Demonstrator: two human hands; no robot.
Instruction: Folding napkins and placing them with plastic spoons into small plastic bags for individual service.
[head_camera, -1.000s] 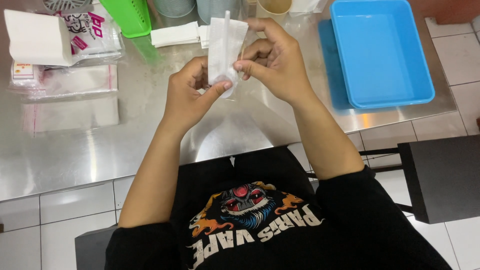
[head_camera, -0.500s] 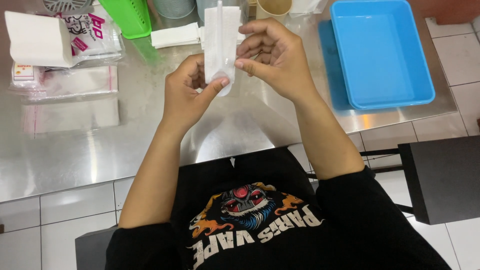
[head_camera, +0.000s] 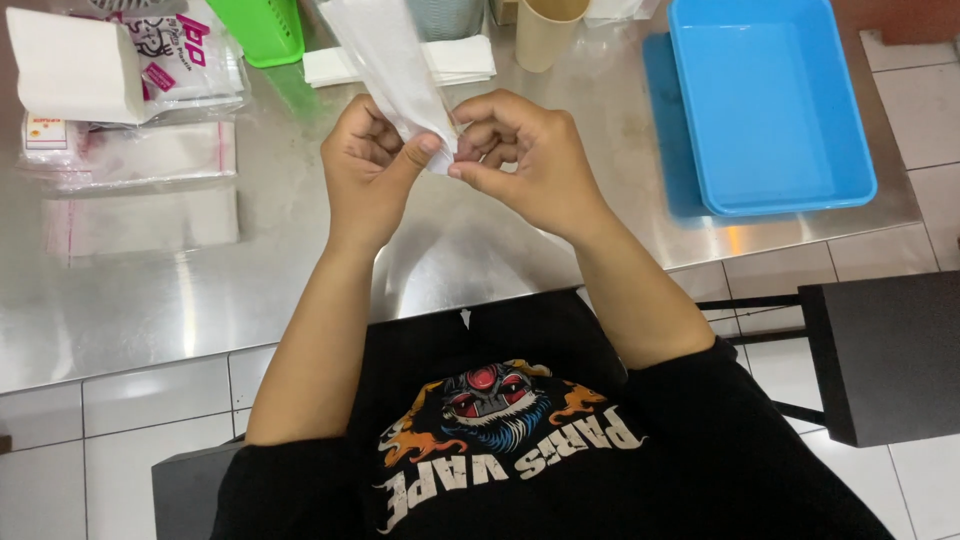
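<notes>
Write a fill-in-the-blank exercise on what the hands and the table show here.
1. Both hands, left hand and right hand, pinch the lower end of a white ____.
2. The tray at the right of the table is ____ in colour.
3. The cup stands to the ____ of the tray.
4. The basket at the far edge is ____.

Missing words: sleeve; blue; left; green
</notes>
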